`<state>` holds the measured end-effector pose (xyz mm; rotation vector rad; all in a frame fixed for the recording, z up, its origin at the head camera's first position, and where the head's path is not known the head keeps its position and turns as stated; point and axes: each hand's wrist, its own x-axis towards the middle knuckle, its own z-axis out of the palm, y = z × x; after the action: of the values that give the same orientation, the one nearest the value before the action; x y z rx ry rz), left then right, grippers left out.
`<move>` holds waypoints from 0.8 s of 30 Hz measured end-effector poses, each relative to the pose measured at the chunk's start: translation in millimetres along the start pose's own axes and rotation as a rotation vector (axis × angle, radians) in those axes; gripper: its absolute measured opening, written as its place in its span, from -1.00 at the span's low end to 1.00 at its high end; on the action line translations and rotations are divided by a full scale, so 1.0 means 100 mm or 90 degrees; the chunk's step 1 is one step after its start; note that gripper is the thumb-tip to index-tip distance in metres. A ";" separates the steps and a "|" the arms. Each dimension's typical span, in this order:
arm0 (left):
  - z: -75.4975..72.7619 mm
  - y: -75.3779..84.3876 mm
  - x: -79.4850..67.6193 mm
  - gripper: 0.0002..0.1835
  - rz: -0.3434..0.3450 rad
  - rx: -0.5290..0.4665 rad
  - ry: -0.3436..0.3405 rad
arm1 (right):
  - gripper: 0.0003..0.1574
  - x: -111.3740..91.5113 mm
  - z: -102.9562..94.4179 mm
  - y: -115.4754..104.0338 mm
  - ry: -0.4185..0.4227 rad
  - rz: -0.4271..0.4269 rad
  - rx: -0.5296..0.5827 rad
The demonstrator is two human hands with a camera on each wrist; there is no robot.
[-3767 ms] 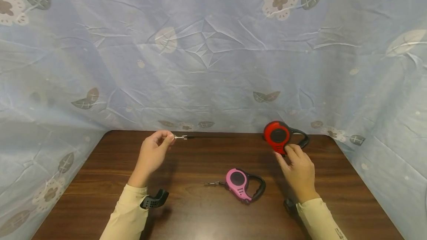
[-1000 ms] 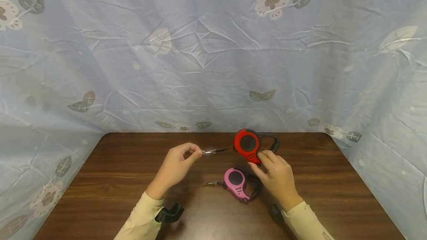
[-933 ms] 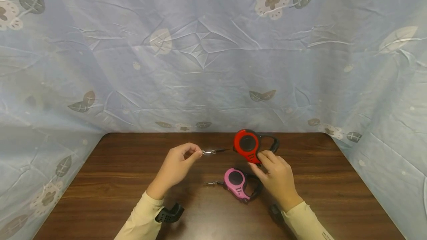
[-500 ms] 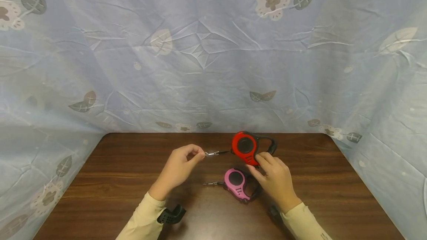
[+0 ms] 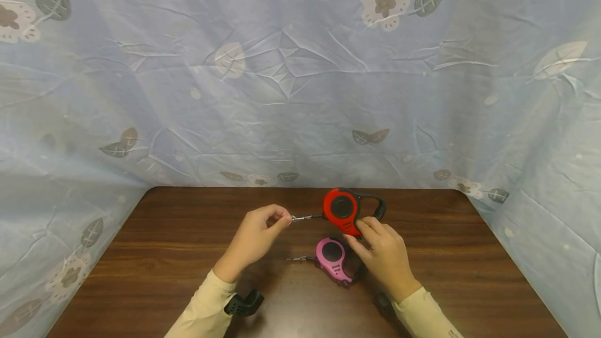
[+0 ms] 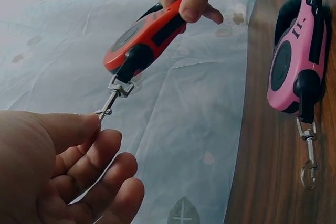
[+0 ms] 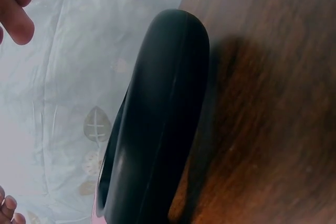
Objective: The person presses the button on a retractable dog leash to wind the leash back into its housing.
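Note:
A red retractable dog leash with a black handle is held up near the table's far edge. My right hand pinches the lower end of its casing between thumb and fingers. My left hand pinches the end of its metal snap hook, left of the casing. No length of cord shows between the hook's black end piece and the casing. A pink retractable leash lies on the table below, its snap hook pointing left. Its black handle fills the middle of the right wrist view.
The dark wooden table reaches back to a pale blue patterned curtain, which also hangs along both sides. A black wrist camera mount sits under the left sleeve.
My hands have come closer together; the long cord first stretched between them has run back into the red leash. The red leash has moved left and lower in view. The pink leash has stayed put.

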<state>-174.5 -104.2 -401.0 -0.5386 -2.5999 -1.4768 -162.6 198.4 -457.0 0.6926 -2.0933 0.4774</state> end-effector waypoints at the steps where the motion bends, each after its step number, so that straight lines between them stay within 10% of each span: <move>1: 0.01 0.00 0.00 -0.95 0.002 -0.004 0.002 | -0.47 0.00 0.00 0.00 0.002 0.002 0.002; 13: 0.15 -0.05 0.17 -0.86 0.040 0.001 0.084 | -0.59 0.10 0.00 -0.04 -0.009 0.084 -0.004; 24: 0.31 -0.24 0.56 -0.82 -0.029 0.073 0.048 | -0.66 0.25 0.12 0.13 -0.117 0.165 -0.012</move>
<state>-232.5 -74.9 -421.9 -0.4053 -2.6351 -1.3238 -190.1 194.2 -443.8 0.4707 -2.3730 0.5535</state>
